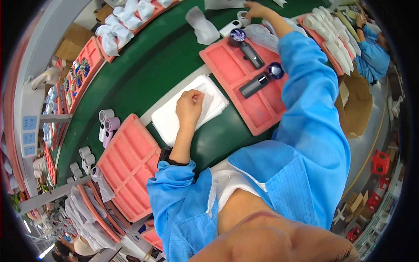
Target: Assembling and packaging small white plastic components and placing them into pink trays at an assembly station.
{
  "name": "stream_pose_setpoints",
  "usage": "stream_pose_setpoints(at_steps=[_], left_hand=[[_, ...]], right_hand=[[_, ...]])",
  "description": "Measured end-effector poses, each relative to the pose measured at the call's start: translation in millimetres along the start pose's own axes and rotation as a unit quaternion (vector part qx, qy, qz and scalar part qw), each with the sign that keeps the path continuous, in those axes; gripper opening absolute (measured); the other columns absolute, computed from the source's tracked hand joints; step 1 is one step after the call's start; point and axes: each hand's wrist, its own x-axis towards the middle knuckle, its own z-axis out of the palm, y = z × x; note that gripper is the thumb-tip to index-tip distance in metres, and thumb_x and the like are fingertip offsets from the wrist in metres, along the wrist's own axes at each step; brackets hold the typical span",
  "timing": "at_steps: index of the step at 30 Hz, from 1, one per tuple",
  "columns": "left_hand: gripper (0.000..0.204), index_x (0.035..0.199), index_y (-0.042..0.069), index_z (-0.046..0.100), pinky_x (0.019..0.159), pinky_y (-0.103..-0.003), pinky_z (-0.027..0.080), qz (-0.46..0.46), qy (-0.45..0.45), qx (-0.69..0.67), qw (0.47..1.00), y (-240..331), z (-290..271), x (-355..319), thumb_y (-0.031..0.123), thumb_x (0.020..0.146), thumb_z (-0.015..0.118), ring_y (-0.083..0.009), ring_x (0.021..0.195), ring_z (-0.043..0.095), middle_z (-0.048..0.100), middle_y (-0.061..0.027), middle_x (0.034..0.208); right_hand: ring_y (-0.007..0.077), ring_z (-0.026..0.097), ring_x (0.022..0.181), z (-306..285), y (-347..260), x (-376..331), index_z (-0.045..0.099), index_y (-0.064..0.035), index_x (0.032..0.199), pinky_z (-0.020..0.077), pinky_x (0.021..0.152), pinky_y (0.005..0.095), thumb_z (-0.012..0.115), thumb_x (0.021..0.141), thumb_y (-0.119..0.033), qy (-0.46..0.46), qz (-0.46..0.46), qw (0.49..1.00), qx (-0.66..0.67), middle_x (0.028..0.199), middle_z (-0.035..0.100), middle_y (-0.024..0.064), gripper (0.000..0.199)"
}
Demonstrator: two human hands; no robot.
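My left hand [189, 107] is closed over a stack of thin white bags [166, 124], its thumb and fingers pinching the edge of the top bag [208, 101]. Stretched far across the green belt, my right hand [258, 9] has its fingers extended beside a white bagged item [224, 4]; whether they touch it is unclear. Just below that hand lies a white handheld fan [230, 28]. Between my arms, a pink divided tray [222, 61] holds a dark grey handheld fan [252, 55] and a second dark fan [254, 85], both with purple heads.
Another pink divided tray [131, 161] stands at my left. White and lilac fans [109, 126] stand on the green belt [126, 83]. Trays of wrapped items [115, 35] line the far side. To the right are a cardboard box [360, 107] and a co-worker in blue [374, 54].
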Motion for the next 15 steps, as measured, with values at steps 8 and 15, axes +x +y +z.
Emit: stream_pose_setpoints(at_steps=[8, 15], left_hand=[[0.017, 0.084, 0.003, 0.068, 0.054, -0.025, 0.042, -0.027, -0.011, -0.169, 0.985, -8.4, -13.2, 8.2, 0.018, 0.078, 0.072, -0.0103, 0.058, 0.052, 0.064, -0.0033, 0.071], [0.015, 0.085, 0.001, 0.067, 0.051, -0.022, 0.037, -0.034, -0.020, -0.327, 0.944, 16.7, -61.6, 7.6, 0.015, 0.082, 0.071, -0.0068, 0.057, 0.049, 0.063, -0.0007, 0.069]], right_hand=[[0.0171, 0.060, 0.090, -15.1, -21.8, 5.7, 0.056, -0.0055, 0.115, 0.0483, 0.080, 0.0297, 0.073, 0.056, -0.011, -0.151, -0.001, 0.972, 0.181, 0.097, 0.064, 0.0065, 0.062], [0.0161, 0.059, 0.079, -123.1, -216.6, -137.0, 0.056, -0.0030, 0.096, 0.0478, 0.071, 0.0314, 0.072, 0.057, -0.012, -0.033, -0.182, 0.936, 0.300, 0.084, 0.061, 0.0087, 0.043]])
